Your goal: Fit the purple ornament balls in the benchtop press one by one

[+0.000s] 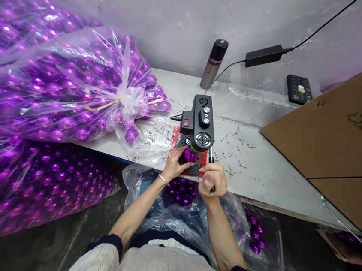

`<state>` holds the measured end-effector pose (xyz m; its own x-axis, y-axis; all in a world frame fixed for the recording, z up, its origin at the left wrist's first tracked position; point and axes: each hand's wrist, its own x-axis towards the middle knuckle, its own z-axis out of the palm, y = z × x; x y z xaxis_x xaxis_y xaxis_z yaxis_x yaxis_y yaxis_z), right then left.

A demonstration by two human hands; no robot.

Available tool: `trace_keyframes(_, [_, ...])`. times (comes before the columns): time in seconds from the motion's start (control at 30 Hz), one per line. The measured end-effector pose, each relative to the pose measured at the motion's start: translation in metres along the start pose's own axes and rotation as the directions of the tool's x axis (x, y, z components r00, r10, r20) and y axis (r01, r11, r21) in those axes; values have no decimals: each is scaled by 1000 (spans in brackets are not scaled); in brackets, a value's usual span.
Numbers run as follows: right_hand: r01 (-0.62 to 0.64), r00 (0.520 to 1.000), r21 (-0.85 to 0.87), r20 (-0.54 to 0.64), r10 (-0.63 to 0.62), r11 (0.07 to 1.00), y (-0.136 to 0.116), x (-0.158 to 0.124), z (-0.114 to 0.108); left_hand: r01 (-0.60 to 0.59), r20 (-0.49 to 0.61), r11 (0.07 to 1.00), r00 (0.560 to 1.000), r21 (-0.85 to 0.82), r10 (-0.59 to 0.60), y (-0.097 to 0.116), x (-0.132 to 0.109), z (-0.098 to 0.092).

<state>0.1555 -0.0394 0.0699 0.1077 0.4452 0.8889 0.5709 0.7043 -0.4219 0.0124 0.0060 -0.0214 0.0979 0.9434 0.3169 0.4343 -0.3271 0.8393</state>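
A shiny purple bauble (pixel 190 154) sits under the head of a small black bench press machine (pixel 203 123), and my left hand (pixel 175 164) grips it between thumb and fingers. The fingers of my right hand (pixel 214 178) are wrapped round the black-ended lever handle (pixel 211 156) on the machine's right side. The machine's base rests on a red mat (pixel 175 135) at the table's front edge. Below my hands, more purple baubles (pixel 181 191) lie in a clear plastic bag on my lap.
Big clear bags of purple baubles (pixel 59 92) crowd the left. A spray can (pixel 214 63), power adapter (pixel 263 56) and phone (pixel 299 89) are at the back. A cardboard box (pixel 336 139) juts in at right. Black scraps litter the white table (pixel 245 168). A clear bin (pixel 272 248) stands low right.
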Motion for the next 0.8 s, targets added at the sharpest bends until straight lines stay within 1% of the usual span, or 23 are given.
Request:
trace_keyframes(0.3, [27,1000,-14,10,-27,1000,2,-2,-1,6,29,1000,1000,0,-6,2,2,-3])
trace_keyframes(0.43, [45,999,0,-5,-45,999,6,-6,2,-23,21,1000,1000,-2,23,2,3,-3])
trace_keyframes(0.63, [42,999,7,-26,-41,999,14,-15,5,-68,5,998,998,9,68,0,3,-3])
trace_keyframes(0.8, [51,997,15,-50,-50,999,16,-18,7,-79,17,997,997,23,79,-1,3,-3])
